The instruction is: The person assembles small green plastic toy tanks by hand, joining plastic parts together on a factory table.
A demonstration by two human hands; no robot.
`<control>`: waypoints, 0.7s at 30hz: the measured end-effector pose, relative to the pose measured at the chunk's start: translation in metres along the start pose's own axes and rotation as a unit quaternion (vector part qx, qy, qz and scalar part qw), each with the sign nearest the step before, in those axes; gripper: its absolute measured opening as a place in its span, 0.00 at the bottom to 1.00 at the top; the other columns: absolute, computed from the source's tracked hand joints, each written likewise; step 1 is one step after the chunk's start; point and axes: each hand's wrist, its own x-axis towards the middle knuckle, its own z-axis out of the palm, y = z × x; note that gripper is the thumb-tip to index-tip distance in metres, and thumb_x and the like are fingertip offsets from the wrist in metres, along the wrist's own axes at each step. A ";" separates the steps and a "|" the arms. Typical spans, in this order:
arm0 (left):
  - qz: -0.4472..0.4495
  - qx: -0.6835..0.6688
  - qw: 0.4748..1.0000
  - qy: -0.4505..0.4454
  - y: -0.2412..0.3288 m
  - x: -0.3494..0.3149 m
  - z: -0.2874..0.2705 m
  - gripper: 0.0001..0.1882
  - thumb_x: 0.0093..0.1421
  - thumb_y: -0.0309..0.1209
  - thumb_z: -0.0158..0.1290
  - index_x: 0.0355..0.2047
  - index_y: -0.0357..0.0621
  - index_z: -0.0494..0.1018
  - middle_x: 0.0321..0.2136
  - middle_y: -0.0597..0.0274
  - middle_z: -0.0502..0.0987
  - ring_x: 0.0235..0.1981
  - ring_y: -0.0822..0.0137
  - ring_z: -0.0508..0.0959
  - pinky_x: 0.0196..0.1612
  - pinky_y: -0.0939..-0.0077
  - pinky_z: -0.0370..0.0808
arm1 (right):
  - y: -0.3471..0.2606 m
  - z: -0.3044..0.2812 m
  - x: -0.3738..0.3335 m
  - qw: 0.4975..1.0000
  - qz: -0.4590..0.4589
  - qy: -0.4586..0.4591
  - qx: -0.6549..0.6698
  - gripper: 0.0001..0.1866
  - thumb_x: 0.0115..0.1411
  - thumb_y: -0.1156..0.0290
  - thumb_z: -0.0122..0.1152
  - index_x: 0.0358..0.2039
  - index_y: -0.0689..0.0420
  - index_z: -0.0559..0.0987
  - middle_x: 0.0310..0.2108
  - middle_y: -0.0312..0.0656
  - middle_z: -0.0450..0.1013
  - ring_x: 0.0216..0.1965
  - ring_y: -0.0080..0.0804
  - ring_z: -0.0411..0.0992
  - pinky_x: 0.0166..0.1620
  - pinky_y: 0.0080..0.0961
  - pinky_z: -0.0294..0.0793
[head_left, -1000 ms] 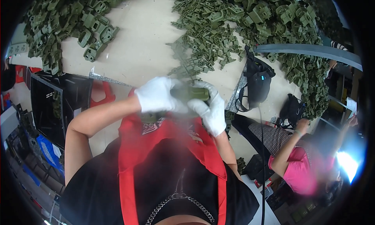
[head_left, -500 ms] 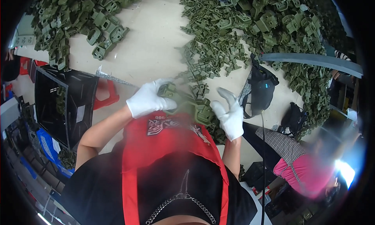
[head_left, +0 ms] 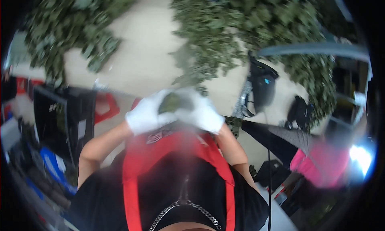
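My left hand [head_left: 147, 113], in a white glove, is closed around a green plastic part [head_left: 171, 103] in front of my red apron. My right hand [head_left: 201, 112], gloved in white too, presses against the same part from the other side. Its fingers are blurred and cover much of the part, so the exact shape cannot be made out. Just beyond my hands, small green plastic parts [head_left: 212, 56] lie in a loose heap on the pale table [head_left: 138, 50].
More green parts are piled at far left [head_left: 76, 18] and far right [head_left: 276, 20]. A black pouch-like object [head_left: 262, 84] with straps lies right of my hands, below a grey bar [head_left: 313, 49]. A black crate [head_left: 66, 118] stands at left. A person in pink [head_left: 321, 162] is at right.
My right hand has come in from the right and met the part in my left hand. The whole view has shifted slightly and blurred.
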 end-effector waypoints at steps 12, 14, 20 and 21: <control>-0.084 -0.097 0.990 -0.050 0.001 0.034 0.012 0.30 0.46 0.16 0.60 0.53 0.34 0.67 0.46 0.54 0.76 0.46 0.66 0.76 0.49 0.74 0.73 | -0.003 -0.025 -0.012 0.988 0.016 0.033 0.151 0.36 0.44 0.60 0.68 0.53 0.58 0.68 0.48 0.53 0.71 0.51 0.47 0.70 0.52 0.36 0.69; -0.039 -0.177 0.983 -0.012 0.010 0.045 0.006 0.37 0.44 0.23 0.64 0.57 0.38 0.63 0.44 0.55 0.75 0.43 0.67 0.76 0.48 0.73 0.74 | 0.012 -0.030 -0.012 0.977 -0.122 0.102 0.142 0.46 0.36 0.53 0.75 0.54 0.59 0.66 0.51 0.59 0.68 0.50 0.54 0.70 0.49 0.34 0.72; 0.024 -0.288 0.957 0.042 0.025 0.104 0.032 0.54 0.36 0.18 0.62 0.65 0.44 0.49 0.55 0.55 0.63 0.56 0.60 0.68 0.51 0.67 0.73 | 0.013 -0.071 0.003 0.954 -0.045 0.191 0.225 0.34 0.37 0.53 0.74 0.40 0.63 0.75 0.32 0.48 0.78 0.34 0.36 0.77 0.39 0.30 0.75; 0.038 -0.272 0.961 0.014 0.016 0.111 0.044 0.52 0.38 0.20 0.63 0.64 0.44 0.50 0.55 0.56 0.64 0.55 0.62 0.68 0.52 0.67 0.72 | 0.014 -0.075 0.000 0.927 -0.099 0.253 0.260 0.30 0.39 0.56 0.73 0.39 0.63 0.77 0.32 0.46 0.78 0.34 0.32 0.76 0.39 0.29 0.75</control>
